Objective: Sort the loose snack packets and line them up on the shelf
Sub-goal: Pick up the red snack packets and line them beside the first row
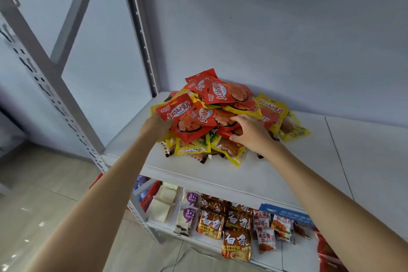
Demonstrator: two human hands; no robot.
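A heap of red and yellow snack packets (223, 108) lies on the white shelf (220, 174), near its left end against the wall. My left hand (152, 128) is at the heap's left side, fingers hidden under a red packet (176, 109) that it seems to grip. My right hand (249, 132) rests on the heap's front right, fingers curled onto a red packet (227, 133) in the middle of the pile. Yellow packets (192, 146) stick out flat at the bottom front.
The shelf runs bare to the right (364, 161). A grey perforated upright (50, 93) stands at the left front corner. The lower shelf (167, 231) holds noodle and snack packs in rows, with a red basket (150, 194) at its left.
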